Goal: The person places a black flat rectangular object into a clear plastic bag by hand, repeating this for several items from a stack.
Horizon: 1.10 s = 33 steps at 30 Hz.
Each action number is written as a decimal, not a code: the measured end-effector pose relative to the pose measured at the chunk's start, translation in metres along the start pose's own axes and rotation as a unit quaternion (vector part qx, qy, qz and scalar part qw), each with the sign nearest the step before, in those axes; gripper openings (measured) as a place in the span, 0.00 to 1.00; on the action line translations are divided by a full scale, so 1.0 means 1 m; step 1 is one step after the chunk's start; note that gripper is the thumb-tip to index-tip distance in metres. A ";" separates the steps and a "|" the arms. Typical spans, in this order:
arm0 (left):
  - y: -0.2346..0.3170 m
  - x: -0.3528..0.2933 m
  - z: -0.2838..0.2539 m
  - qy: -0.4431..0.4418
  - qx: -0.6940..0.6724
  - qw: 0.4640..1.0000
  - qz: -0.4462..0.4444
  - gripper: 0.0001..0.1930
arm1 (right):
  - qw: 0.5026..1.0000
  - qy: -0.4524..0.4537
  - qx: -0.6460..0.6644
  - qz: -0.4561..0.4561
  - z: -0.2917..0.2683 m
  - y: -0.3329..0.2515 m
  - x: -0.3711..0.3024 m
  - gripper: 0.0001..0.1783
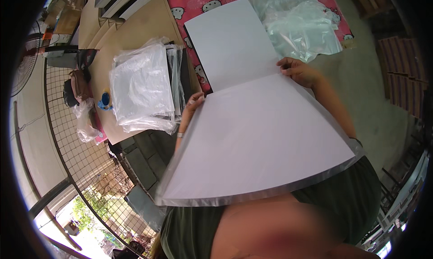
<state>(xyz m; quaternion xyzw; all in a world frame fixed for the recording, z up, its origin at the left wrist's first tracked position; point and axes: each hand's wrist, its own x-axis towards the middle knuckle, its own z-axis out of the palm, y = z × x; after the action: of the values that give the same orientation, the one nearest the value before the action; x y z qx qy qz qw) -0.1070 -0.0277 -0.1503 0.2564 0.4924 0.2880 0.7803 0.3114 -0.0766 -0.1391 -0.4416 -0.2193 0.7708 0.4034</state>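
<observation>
A large white sheet (261, 146) in a clear plastic sleeve slopes from the table edge down against my body. My left hand (194, 101) pinches its far left corner. At the far right corner, my right hand (301, 73) has its fingers closed on the sleeve's edge. Just beyond lies a second white panel (237, 42) with a dark left edge, flat on the table. Its near edge meets the far edge of the sleeved sheet; whether they overlap I cannot tell.
Loose clear plastic sleeves (300, 27) lie at the back right on a pink patterned cloth (191, 4). To the left is a stack of plastic-wrapped panels (142, 81), with a blue roll (106, 99) beside it. Thick grey-edged boards (128, 2) stand at the far left. Wire mesh (67, 123) runs along the left.
</observation>
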 end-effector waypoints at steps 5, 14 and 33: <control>-0.076 0.022 -0.013 0.157 0.069 0.983 0.070 0.14 | 0.923 0.150 -0.338 -0.107 -0.020 0.018 -0.002 0.15; -0.032 -0.029 0.052 0.063 0.305 0.862 0.400 0.18 | 0.844 -0.189 -0.433 -0.256 0.051 -0.051 -0.050 0.16; 0.009 -0.043 -0.012 0.375 -0.079 0.905 0.184 0.13 | 0.785 -0.052 -0.544 -0.292 0.238 -0.029 0.287 0.18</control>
<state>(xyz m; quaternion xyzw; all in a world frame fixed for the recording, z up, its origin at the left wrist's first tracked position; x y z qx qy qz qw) -0.1351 -0.0504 -0.1227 0.1532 0.6686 0.5392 0.4887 0.0375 0.1787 -0.1415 -0.4619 -0.7417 0.3906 0.2898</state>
